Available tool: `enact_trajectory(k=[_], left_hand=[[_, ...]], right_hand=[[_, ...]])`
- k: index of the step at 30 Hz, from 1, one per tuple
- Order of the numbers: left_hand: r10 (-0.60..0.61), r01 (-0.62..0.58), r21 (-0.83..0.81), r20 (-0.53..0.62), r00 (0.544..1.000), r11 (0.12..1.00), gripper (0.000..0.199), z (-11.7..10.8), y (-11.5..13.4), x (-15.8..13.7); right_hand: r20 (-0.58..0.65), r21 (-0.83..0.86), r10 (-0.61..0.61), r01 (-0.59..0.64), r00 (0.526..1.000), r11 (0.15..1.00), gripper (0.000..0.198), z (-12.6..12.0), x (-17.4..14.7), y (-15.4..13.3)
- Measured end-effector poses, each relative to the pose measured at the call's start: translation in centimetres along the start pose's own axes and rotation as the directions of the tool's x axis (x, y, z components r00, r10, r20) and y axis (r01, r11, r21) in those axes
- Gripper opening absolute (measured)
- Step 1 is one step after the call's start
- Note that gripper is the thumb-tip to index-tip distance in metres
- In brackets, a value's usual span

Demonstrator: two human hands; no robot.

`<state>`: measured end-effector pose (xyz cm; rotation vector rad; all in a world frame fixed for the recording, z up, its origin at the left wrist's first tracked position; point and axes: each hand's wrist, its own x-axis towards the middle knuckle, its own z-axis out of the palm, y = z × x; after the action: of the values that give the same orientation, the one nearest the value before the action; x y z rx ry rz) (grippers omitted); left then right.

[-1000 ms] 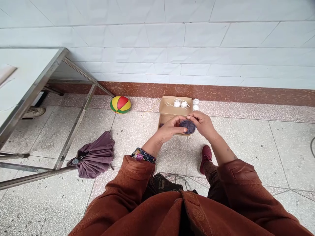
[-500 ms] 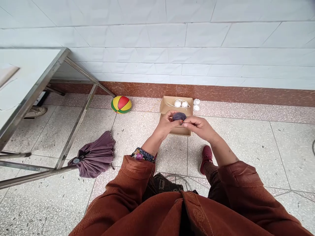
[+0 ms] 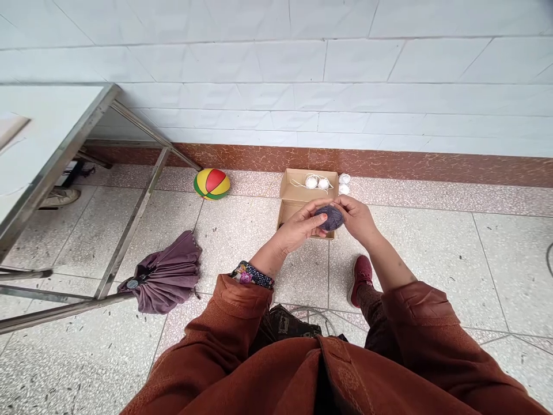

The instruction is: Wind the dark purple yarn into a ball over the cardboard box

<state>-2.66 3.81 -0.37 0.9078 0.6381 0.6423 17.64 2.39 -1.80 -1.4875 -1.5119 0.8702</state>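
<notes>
Head view: two bare hands are busy with one dark purple, rounded ball of wound yarn (image 3: 330, 218), held in the air and seen in front of the tray of a brown cardboard box (image 3: 290, 206).
Left grip (image 3: 302, 225): half curled around the left side of the ball, the thumb lying on its front — by my judgement, it carries most of the weight.
Right grip (image 3: 356, 219): fingers bent and close together, their tips at the upper right edge of the ball; whether a thread lies between them, I cannot tell.
Step in hand: it seems to me a fine finger work on the yarn, at the surface of the ball.
Holding side: the left should cradle the ball firmly but without squeezing, so that it can be turned little by little and the layers do not slip.
Finger side: the right should work near to the surface, with a light and even pull; a hard pull may press the layers too tight, a slack one may leave loops.
Cardboard box: it rests on the speckled pale floor (image 3: 415, 248), lid folded back toward the wall — a suitable place beneath, if the ball would fall.
White yarn: two small white yarn balls (image 3: 311, 181) with loose strands lie on the lid, and two more white balls (image 3: 344, 178) are just beside it; better that the strands do not come near the purple yarn.
</notes>
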Motion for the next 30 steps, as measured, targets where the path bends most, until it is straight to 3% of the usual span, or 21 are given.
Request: enact_trajectory(k=[6,10,14,17,19,21,24,27,30], left_hand=[[0.030,-0.033,0.102,0.033,0.999,0.994,0.066,0.2,0.1,-0.2],[0.052,-0.048,0.059,-0.064,0.997,0.997,0.067,0.0,0.0,0.1],[0.081,-0.068,0.068,-0.220,0.972,0.995,0.062,-0.6,0.1,0.6],[0.073,-0.028,0.154,-0.299,0.951,0.988,0.057,-1.1,0.2,0.9],[0.111,-0.022,0.257,-0.337,0.935,0.966,0.055,-1.2,0.2,1.0],[0.171,-0.038,0.364,-0.342,0.924,0.931,0.055,-1.2,0.1,1.1],[0.194,-0.053,0.441,-0.280,0.940,0.896,0.051,-0.8,-0.1,0.9],[0.105,-0.037,0.394,-0.151,0.983,0.918,0.045,-0.4,0.0,0.4],[-0.013,0.015,0.275,-0.011,1.000,0.961,0.047,-0.1,0.2,0.0]], right_hand=[[0.005,-0.002,0.012,-0.012,1.000,1.000,0.023,-0.2,-0.1,0.1],[0.055,-0.068,0.001,0.003,0.998,0.998,0.016,0.2,-0.3,0.4],[0.209,-0.066,-0.039,0.053,0.977,0.996,0.017,0.6,-0.6,0.0],[0.391,0.055,-0.091,0.075,0.916,0.996,0.020,0.2,-0.9,-1.0],[0.434,0.145,-0.122,0.064,0.893,0.987,0.024,-0.3,-1.1,-1.8],[0.381,0.208,-0.127,0.049,0.916,0.977,0.028,-0.9,-1.1,-2.4],[0.193,0.220,-0.104,0.060,0.976,0.974,0.031,-1.4,-0.9,-2.3],[0.009,0.160,-0.052,0.050,0.999,0.986,0.031,-1.2,-0.5,-1.3],[-0.066,0.115,0.005,0.003,0.998,0.993,0.030,-0.7,-0.2,-0.4]])
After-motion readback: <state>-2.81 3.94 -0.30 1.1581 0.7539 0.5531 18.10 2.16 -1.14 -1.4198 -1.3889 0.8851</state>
